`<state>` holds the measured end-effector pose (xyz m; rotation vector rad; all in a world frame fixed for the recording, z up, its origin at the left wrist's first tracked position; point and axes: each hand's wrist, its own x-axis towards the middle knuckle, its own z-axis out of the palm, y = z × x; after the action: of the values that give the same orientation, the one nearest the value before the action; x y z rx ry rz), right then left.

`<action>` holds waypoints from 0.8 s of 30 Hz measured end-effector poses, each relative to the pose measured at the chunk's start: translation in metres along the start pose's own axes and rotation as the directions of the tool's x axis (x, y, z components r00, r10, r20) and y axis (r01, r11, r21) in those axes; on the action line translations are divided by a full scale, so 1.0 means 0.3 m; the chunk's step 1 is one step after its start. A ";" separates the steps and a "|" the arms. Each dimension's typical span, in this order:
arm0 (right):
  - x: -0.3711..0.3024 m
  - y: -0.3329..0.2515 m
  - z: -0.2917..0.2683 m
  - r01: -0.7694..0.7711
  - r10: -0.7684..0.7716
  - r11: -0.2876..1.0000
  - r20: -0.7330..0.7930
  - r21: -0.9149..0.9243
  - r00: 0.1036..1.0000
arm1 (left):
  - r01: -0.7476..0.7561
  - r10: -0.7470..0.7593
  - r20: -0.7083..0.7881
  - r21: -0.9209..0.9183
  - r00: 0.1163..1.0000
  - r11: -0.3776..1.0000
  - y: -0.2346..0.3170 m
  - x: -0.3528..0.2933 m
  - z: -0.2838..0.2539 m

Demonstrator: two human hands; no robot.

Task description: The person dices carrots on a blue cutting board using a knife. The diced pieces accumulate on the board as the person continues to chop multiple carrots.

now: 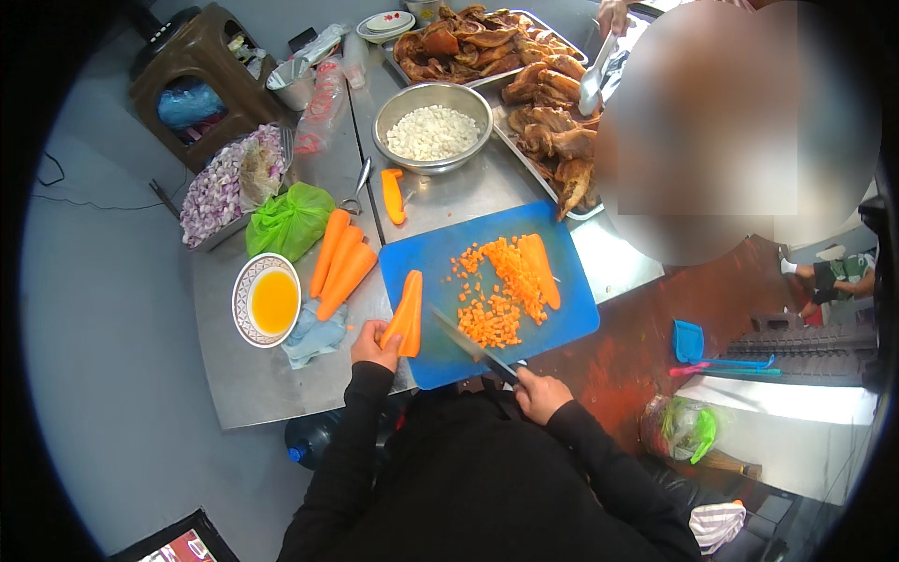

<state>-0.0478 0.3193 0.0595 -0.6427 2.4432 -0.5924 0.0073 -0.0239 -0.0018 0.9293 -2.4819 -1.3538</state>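
Observation:
My left hand (375,347) grips a peeled carrot (406,309), cut lengthwise, at the left edge of the blue cutting board (571,323). In my right hand (543,394) is a kitchen knife (461,338), its blade slanting up and left over the board's near part, apart from the carrot. Diced carrot (492,321) lies in a loose heap mid-board, beside a larger carrot piece (539,272). Several peeled carrots (343,272) rest on the steel table left of the board. Beyond it lie an orange peeler (393,196) and a metal peeler (357,192).
A steel bowl (435,170) holds white diced pieces. Leftward are a patterned bowl (245,318) of orange liquid, a blue cloth (315,335), a green bag (290,221) and chopped purple onion (225,187). At back right, another person's hand (613,16) holds tongs (592,86) over trayed meat (552,131).

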 end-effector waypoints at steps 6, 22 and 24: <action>0.036 -0.003 -0.023 0.049 -0.049 0.998 -0.004 0.048 0.999 | -0.033 0.042 -0.034 0.220 0.999 0.975 0.037 -0.065 0.042; 0.098 0.084 -0.076 0.200 -0.191 0.963 -0.068 0.179 0.979 | 0.037 -0.044 -0.002 -0.515 0.999 0.857 0.160 -0.133 0.060; 0.092 0.094 -0.081 0.219 -0.241 0.948 0.075 0.229 0.968 | -0.091 0.081 -0.048 -0.273 0.996 0.958 0.198 -0.127 0.069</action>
<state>-0.0913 0.3328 0.0524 -0.8504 2.1835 -0.8860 0.0024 0.0366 0.0396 0.7670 -2.2037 -1.5852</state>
